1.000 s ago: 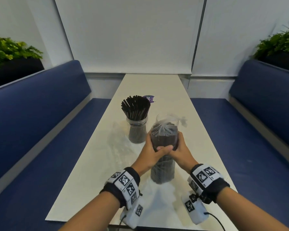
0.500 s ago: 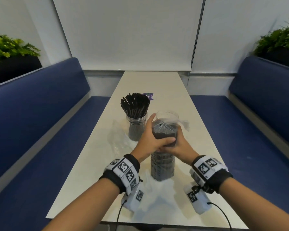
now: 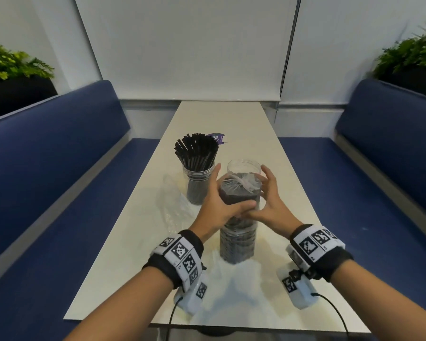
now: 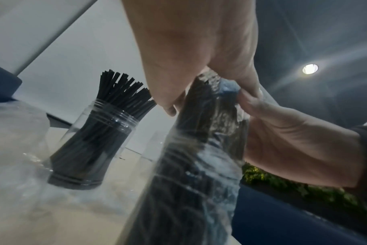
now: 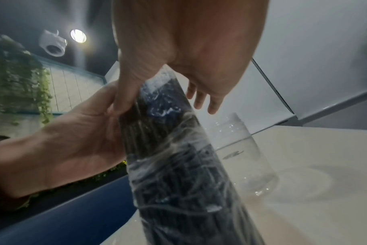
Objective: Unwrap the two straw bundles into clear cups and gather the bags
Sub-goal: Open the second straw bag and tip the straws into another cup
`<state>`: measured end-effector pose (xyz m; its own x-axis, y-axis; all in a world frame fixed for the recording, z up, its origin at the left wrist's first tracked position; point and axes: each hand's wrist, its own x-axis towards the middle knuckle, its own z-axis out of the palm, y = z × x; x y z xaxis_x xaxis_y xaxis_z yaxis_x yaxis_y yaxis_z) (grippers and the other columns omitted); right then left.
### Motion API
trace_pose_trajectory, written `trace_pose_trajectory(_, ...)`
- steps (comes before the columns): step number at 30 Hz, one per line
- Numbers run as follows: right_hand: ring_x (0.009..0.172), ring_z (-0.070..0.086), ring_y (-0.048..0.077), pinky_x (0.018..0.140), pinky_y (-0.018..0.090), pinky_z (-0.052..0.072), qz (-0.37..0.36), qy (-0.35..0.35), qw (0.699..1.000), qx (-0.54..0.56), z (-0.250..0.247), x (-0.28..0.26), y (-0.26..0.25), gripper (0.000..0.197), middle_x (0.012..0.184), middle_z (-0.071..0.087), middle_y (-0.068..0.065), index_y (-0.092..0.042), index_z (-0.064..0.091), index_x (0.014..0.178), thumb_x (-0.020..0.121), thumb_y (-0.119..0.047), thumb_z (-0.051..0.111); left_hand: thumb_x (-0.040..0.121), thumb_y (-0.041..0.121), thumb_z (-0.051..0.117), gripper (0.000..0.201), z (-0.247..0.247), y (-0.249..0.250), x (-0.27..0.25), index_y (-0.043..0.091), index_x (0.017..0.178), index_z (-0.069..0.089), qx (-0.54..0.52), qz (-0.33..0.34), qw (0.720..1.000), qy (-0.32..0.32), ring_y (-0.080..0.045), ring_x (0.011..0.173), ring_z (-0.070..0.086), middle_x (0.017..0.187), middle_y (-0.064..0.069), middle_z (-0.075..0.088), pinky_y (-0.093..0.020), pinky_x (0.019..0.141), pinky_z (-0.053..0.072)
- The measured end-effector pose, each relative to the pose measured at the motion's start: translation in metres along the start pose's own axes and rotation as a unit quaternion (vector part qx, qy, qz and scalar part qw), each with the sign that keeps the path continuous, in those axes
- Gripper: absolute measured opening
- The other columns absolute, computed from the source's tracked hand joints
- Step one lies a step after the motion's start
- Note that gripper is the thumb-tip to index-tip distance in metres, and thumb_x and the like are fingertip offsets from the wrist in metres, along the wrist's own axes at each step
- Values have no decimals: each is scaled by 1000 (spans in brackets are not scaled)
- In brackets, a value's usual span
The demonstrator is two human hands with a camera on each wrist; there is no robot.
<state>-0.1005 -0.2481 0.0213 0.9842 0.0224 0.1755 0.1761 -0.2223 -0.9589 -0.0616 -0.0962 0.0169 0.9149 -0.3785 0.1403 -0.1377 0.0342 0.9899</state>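
A bundle of black straws point(image 3: 236, 244) in a clear knotted bag stands upright on the white table point(image 3: 231, 119). My left hand point(image 3: 219, 200) grips its upper part from the left, thumb across the front. My right hand point(image 3: 268, 203) holds it from the right, thumb meeting the left thumb, fingers spread loosely beside the knot. The wrist views show the same bundle point(image 4: 189, 190) point(image 5: 178, 182). An empty clear cup point(image 3: 244, 166) point(image 5: 247, 157) stands just behind it. Further left, a second clear cup point(image 3: 197, 185) point(image 4: 90, 145) holds loose black straws.
An empty clear bag point(image 3: 174, 205) lies crumpled on the table left of my hands. A small purple item point(image 3: 217, 138) sits behind the filled cup. Blue benches point(image 3: 59, 168) run along both long sides of the table, with plants behind them.
Both hands have slid up the bundle toward the knotted top. The right hand's fingers have loosened and spread. The bundle still stands in the same place.
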Motion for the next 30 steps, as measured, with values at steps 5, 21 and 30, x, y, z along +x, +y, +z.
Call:
trace_pose_trajectory(5,99,59,-3,76,11,51,20,25,998,50,21,-13,21,73,114,52,-5,-18,29,121,65,3,70,55,30,87,89,6,-15,-4,22,131,41,12,-38,999,5,-15,118,57,125,0,60,-34,99,49)
trace_pose_trajectory(21,100,59,-5,81,14,52,-12,27,998,52,22,-8,10,78,116,51,-6,-22,28,123,60,-5,71,58,30,85,84,1,-7,-4,21,129,41,23,-33,999,-12,-14,116,56,124,2,58,-28,96,48)
trace_pose_trajectory(30,110,48,-13,81,5,46,13,-37,998,46,12,-14,6,106,127,42,-11,-21,11,138,61,-2,80,57,26,87,93,-7,-3,-6,26,133,34,32,-23,999,-31,-16,123,53,128,3,55,-27,98,49)
